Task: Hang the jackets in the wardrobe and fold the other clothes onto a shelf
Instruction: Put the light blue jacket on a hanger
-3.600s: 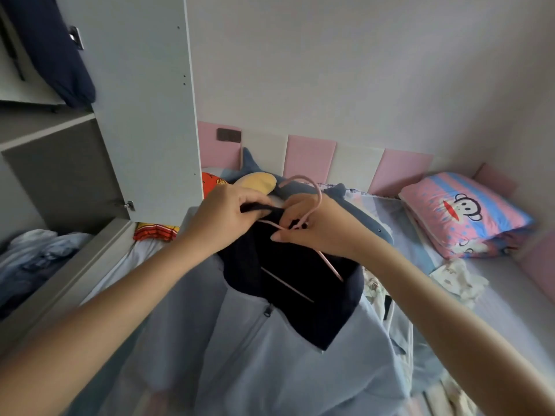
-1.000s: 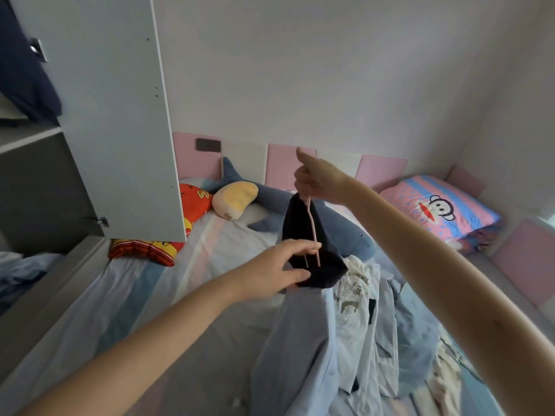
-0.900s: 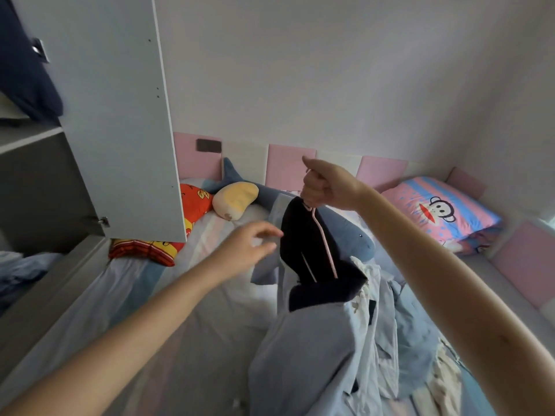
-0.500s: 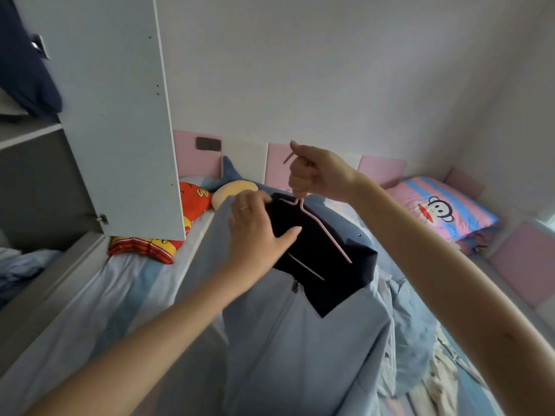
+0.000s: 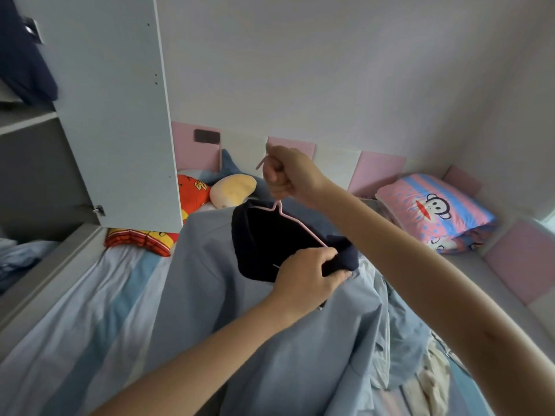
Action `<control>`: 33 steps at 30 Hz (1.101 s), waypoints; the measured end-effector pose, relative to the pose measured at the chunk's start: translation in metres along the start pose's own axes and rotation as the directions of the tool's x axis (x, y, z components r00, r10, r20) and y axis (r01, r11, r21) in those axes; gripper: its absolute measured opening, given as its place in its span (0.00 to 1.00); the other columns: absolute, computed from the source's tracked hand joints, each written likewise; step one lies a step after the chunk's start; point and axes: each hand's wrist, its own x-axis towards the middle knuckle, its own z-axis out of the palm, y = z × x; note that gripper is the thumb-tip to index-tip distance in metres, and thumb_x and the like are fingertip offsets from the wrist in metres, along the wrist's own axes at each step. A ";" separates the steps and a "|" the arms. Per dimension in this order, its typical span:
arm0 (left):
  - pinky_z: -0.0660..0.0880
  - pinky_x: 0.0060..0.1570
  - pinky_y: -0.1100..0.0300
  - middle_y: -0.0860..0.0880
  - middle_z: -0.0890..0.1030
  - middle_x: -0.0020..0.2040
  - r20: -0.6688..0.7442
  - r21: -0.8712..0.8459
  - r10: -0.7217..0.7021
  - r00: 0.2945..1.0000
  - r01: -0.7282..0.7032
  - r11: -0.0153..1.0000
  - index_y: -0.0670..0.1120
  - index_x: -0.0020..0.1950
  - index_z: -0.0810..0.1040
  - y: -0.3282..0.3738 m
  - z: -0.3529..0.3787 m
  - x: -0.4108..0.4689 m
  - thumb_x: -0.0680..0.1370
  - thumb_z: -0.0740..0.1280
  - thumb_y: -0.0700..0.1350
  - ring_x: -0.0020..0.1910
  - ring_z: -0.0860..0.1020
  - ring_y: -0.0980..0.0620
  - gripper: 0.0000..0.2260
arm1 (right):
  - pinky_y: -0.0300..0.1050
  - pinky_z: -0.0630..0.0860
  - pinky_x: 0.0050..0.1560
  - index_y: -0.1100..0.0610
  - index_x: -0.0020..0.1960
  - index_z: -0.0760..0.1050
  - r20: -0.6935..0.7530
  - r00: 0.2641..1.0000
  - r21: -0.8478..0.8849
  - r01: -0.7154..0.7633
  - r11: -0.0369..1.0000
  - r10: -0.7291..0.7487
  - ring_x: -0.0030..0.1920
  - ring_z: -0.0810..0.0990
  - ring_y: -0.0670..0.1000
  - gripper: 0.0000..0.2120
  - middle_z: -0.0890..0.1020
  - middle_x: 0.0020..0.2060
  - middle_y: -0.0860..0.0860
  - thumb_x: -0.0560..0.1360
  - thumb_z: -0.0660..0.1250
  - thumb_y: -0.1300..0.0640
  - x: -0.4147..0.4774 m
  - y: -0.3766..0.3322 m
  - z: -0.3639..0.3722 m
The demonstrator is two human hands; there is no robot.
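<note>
A light blue jacket with a dark navy collar lining hangs on a pink wire hanger above the bed. My right hand grips the hanger's hook, fist closed, holding it up. My left hand pinches the navy collar at the jacket's right shoulder, over the end of the hanger arm. The wardrobe stands open at the left, with a dark navy garment hanging inside.
The white wardrobe door stands open between me and the wall. On the bed lie more clothes at the right, a shark plush, a red cushion and a monkey-print pillow. Crumpled blue clothes fill a lower wardrobe shelf.
My left hand moved from the jacket's left shoulder across to the right shoulder and now pinches the collar there. My right hand keeps holding the hook up.
</note>
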 end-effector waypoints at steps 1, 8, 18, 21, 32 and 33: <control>0.69 0.33 0.54 0.50 0.71 0.27 -0.065 -0.022 0.006 0.998 -0.007 1.000 0.46 0.33 0.67 0.001 -0.001 -0.001 0.73 0.66 0.55 0.30 0.73 0.52 0.16 | 0.32 0.55 0.25 0.57 0.19 0.66 0.015 1.000 -0.044 0.011 0.999 -0.011 0.19 0.55 0.46 0.33 0.59 0.17 0.48 0.83 0.48 0.56 -0.001 0.002 0.002; 0.67 0.33 0.64 0.56 0.74 0.29 -0.159 -0.195 -0.005 0.987 -0.026 0.980 0.54 0.36 0.71 -0.016 -0.027 -0.007 0.73 0.68 0.55 0.32 0.74 0.56 0.10 | 0.31 0.55 0.25 0.56 0.17 0.67 -0.070 0.997 -0.077 -0.020 0.997 0.014 0.19 0.54 0.45 0.34 0.58 0.15 0.48 0.82 0.47 0.57 -0.001 -0.001 -0.011; 0.63 0.33 0.58 0.54 0.70 0.28 0.098 -0.100 -0.115 0.989 0.124 0.987 0.50 0.32 0.65 -0.015 -0.018 0.000 0.79 0.64 0.50 0.31 0.72 0.52 0.17 | 0.30 0.54 0.22 0.54 0.17 0.66 -0.087 0.995 0.045 -0.049 0.998 0.053 0.18 0.54 0.45 0.34 0.57 0.16 0.47 0.82 0.48 0.56 -0.007 0.000 -0.012; 0.58 0.33 0.57 0.53 0.63 0.25 -0.079 -0.006 -0.084 0.993 0.083 0.996 0.49 0.29 0.57 -0.003 -0.013 0.013 0.78 0.65 0.47 0.27 0.64 0.50 0.21 | 0.31 0.54 0.23 0.54 0.17 0.66 -0.057 0.998 0.009 -0.022 1.000 0.022 0.19 0.54 0.45 0.34 0.58 0.16 0.47 0.82 0.48 0.56 -0.008 -0.001 -0.003; 0.77 0.46 0.54 0.54 0.82 0.41 0.370 0.171 -0.141 0.918 0.081 0.982 0.48 0.46 0.77 -0.014 -0.041 0.003 0.75 0.67 0.55 0.43 0.80 0.54 0.10 | 0.33 0.51 0.25 0.55 0.19 0.70 -0.176 0.984 -0.005 -0.040 0.999 0.039 0.18 0.54 0.45 0.32 0.58 0.16 0.46 0.82 0.56 0.52 -0.016 0.009 -0.019; 0.77 0.45 0.55 0.54 0.83 0.39 0.275 0.200 -0.153 0.949 0.100 0.975 0.49 0.44 0.80 -0.022 -0.052 -0.001 0.76 0.66 0.55 0.41 0.80 0.56 0.11 | 0.33 0.50 0.26 0.56 0.19 0.70 -0.179 0.983 0.020 -0.034 0.999 0.037 0.18 0.53 0.45 0.32 0.58 0.16 0.46 0.82 0.55 0.51 -0.019 0.009 -0.025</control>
